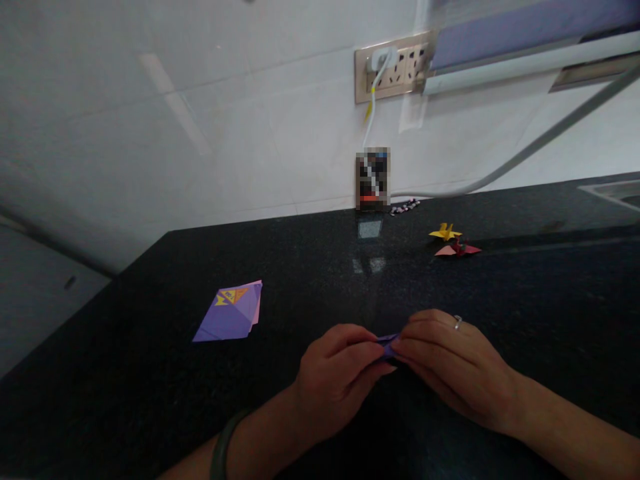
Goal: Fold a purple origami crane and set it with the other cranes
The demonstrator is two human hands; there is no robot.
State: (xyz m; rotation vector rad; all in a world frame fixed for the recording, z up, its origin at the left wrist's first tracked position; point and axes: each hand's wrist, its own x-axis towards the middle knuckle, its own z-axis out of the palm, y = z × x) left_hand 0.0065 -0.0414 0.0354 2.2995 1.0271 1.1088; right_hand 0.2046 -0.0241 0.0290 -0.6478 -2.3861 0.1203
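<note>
Both my hands meet low on a black stone counter [150, 387], pinching a small folded purple paper [387, 343] between them. My left hand [340, 377] has its fingers curled and closed on the paper's left end; a dark bangle circles that wrist. My right hand [450, 363], with a ring on one finger, presses its fingertips together on the paper's right end. Most of the paper is hidden by my fingers.
A purple and pink folded sheet stack [231, 312] lies to the left. A yellow paper crane [445, 233] and a red paper crane [458, 249] sit at the back right. A phone [373, 179] leans on the tiled wall under a socket panel [393, 67], charging by a white cable.
</note>
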